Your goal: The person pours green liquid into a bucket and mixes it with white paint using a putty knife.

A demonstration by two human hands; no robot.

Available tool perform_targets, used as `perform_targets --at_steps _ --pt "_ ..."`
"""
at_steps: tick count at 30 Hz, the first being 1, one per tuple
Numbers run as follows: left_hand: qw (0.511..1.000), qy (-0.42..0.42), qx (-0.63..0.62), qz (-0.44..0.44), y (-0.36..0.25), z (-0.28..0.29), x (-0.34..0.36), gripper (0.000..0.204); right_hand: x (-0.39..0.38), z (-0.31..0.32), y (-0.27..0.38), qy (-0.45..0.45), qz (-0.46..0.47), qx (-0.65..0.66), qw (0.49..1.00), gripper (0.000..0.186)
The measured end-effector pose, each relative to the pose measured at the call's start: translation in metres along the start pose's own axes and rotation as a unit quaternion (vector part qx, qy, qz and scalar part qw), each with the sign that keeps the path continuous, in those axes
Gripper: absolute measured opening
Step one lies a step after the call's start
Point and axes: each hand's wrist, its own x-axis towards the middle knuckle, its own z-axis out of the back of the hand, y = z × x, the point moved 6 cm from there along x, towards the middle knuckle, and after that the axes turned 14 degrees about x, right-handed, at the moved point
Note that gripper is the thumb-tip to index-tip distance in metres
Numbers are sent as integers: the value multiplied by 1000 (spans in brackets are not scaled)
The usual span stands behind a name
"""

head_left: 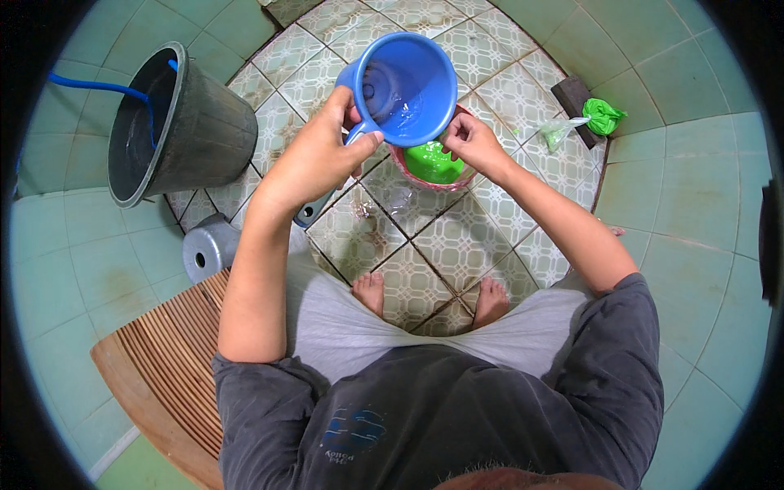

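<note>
My left hand (327,151) grips a blue water dipper (437,65) near the base of its long handle, the end of which shows below the wrist. The dipper is tilted, so I look into its mouth, and a little clear water appears to lie inside. My right hand (478,147) has its fingers closed at the dipper's lower right rim. Partly hidden beneath the dipper is a pink-red tub (447,187). Something bright green and shiny (434,165) fills part of it; its kind is unclear.
A large black bucket (216,122) with a blue hose (98,84) in it stands at left. Below it are a grey plastic stool (211,247) and a slatted wooden seat (167,351). Plastic bags, one green (604,116), lie by a dark block (574,98) along the right wall.
</note>
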Motion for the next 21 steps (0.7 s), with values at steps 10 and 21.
perform_targets --at_steps 10,21 --pt "994 -19 102 -25 3 -9 6 36 7 -15 8 -3 -53 36 998 21" --pt "989 6 147 -13 -3 -16 8 40 14 -20 -8 24 -58 -100 993 27"
